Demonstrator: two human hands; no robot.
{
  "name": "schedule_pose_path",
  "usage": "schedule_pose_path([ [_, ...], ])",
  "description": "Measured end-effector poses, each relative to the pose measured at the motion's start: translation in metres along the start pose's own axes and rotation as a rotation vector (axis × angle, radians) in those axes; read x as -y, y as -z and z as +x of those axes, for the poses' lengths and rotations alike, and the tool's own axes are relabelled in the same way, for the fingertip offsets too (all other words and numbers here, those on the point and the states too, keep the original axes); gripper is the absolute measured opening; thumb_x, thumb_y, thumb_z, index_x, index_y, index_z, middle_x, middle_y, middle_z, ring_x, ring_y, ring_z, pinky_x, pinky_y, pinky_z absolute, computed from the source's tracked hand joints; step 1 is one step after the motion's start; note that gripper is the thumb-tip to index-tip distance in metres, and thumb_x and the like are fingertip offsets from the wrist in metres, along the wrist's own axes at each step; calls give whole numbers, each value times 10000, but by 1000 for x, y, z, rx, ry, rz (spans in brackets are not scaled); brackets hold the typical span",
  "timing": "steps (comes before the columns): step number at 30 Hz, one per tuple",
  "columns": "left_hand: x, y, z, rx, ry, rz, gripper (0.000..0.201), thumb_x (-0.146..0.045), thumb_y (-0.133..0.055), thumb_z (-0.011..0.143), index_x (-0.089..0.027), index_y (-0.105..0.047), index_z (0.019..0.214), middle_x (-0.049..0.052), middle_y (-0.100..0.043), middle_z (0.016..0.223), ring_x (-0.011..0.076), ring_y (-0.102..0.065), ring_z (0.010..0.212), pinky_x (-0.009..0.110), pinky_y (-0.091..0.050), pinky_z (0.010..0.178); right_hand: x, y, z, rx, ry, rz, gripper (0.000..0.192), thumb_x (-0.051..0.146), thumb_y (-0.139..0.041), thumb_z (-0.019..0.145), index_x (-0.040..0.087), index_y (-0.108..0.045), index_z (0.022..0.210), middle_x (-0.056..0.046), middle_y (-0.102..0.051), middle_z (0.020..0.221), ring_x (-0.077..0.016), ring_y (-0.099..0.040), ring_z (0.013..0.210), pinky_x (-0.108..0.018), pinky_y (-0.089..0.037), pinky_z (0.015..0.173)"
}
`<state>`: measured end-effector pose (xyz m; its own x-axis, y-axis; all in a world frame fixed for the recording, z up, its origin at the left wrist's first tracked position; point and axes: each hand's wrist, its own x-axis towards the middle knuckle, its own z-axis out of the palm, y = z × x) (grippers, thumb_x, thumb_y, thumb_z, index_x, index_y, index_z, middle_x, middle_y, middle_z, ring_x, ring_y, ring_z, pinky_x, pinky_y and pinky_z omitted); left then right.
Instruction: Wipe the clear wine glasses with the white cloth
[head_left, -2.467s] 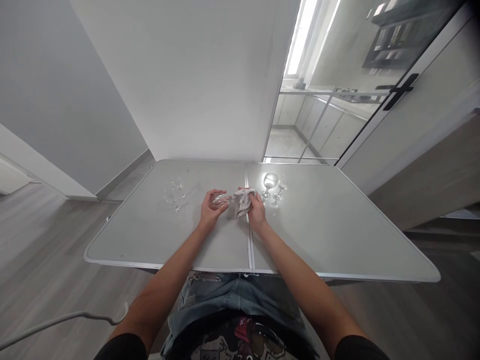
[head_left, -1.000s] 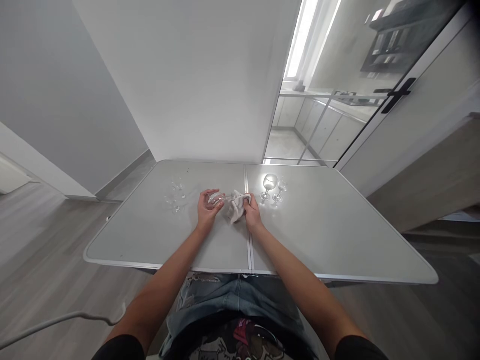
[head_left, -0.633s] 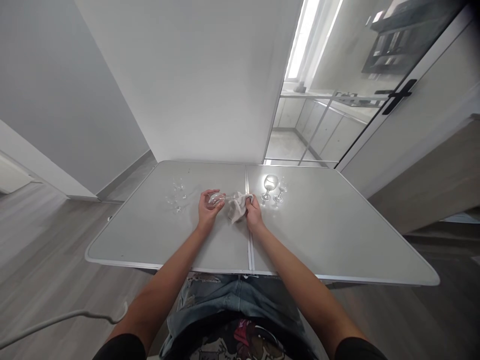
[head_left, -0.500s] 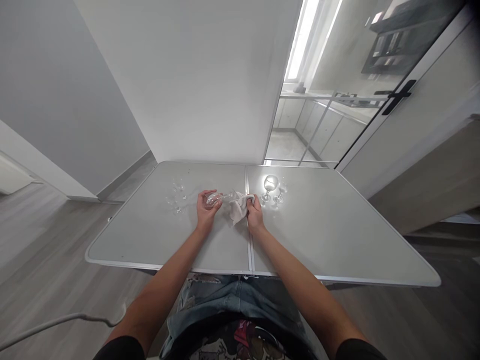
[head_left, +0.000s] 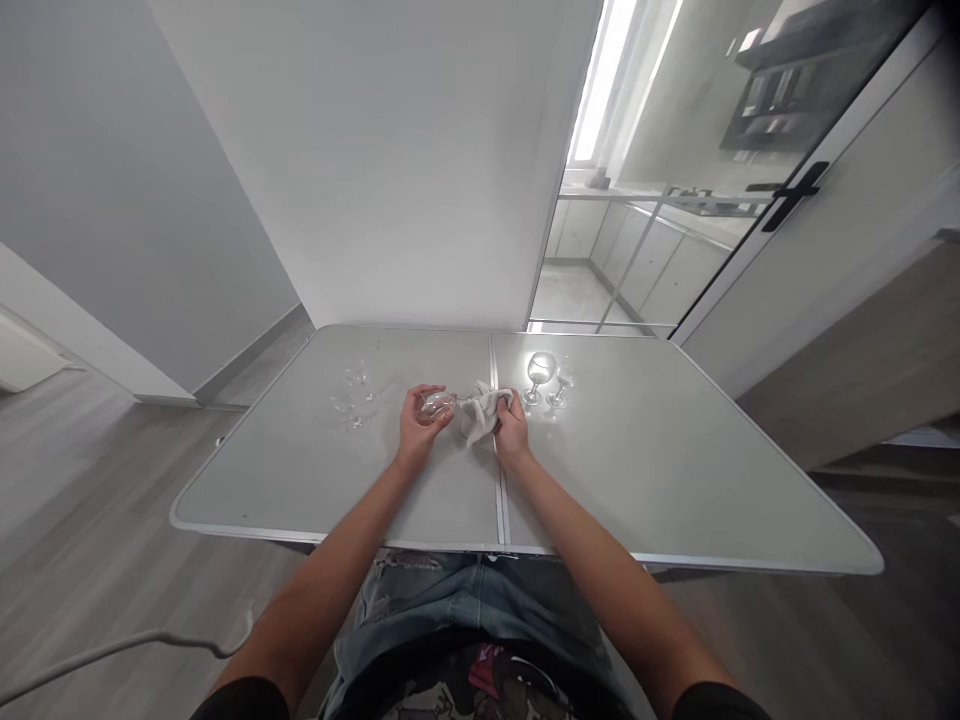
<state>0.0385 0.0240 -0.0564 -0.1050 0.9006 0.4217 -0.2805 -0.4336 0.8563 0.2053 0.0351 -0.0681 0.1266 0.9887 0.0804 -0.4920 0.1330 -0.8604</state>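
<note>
My left hand (head_left: 420,424) grips the bowl of a clear stemmed glass (head_left: 439,403) that lies sideways above the grey folding table (head_left: 645,470). Its stem points right into a crumpled grey cloth (head_left: 481,413). My right hand (head_left: 511,430) is closed on that cloth, wrapped around the glass's stem and foot, which are hidden. Both hands hover near the table's middle seam.
Two upright stemmed glasses (head_left: 539,372) (head_left: 561,381) stand just right of my right hand. Two or three more clear glasses (head_left: 352,398) stand to the left of my left hand. A white wall lies behind the table, a glass door at the back right.
The cloth in my right hand has shifted slightly back and forth along the glass's stem. The glass has turned a little in my left hand. The standing glasses have not moved.
</note>
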Motion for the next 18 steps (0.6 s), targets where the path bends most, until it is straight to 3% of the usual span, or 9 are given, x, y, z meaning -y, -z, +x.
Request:
schedule_pose_path([
  [4, 1, 1, 2, -55, -29, 1, 561, -335, -857, 725, -259, -518, 1166, 89, -592, 1275, 265, -708, 1072, 462, -529, 1003, -4, 0, 2, 9, -59, -42, 336, 549, -687, 813, 247, -566, 895, 38, -555, 799, -132, -518, 729, -236, -459, 676],
  [7, 4, 4, 3, -135, -56, 14, 541, -352, -845, 740, -263, -521, 1164, 87, -587, 1293, 249, -709, 1067, 470, -513, 1027, -2, 1, 0, 6, -11, -71, 319, 548, -672, 823, 252, -576, 893, 40, -555, 797, -133, -520, 731, -233, -458, 679],
  [10, 4, 3, 2, -104, -36, 11, 553, -360, -849, 733, -259, -524, 1169, 90, -602, 1282, 248, -712, 1055, 468, -524, 1010, 1, -1, 0, -14, 32, -50, 305, 538, -654, 834, 252, -562, 887, 48, -508, 750, -123, -491, 682, -216, -436, 636],
  [14, 1, 1, 0, -24, -11, 7, 555, -336, -859, 721, -248, -535, 1162, 93, -619, 1252, 260, -711, 1054, 459, -539, 988, 0, -2, 2, -17, -39, -44, 319, 540, -668, 817, 249, -562, 889, 39, -543, 776, -130, -514, 704, -226, -450, 649],
  [18, 2, 1, 2, -108, -49, 13, 523, -317, -844, 744, -249, -533, 1158, 88, -596, 1264, 248, -714, 1043, 461, -528, 1010, -2, 0, 1, 5, -28, -86, 314, 541, -671, 820, 247, -571, 867, 39, -551, 781, -131, -515, 719, -227, -457, 663],
])
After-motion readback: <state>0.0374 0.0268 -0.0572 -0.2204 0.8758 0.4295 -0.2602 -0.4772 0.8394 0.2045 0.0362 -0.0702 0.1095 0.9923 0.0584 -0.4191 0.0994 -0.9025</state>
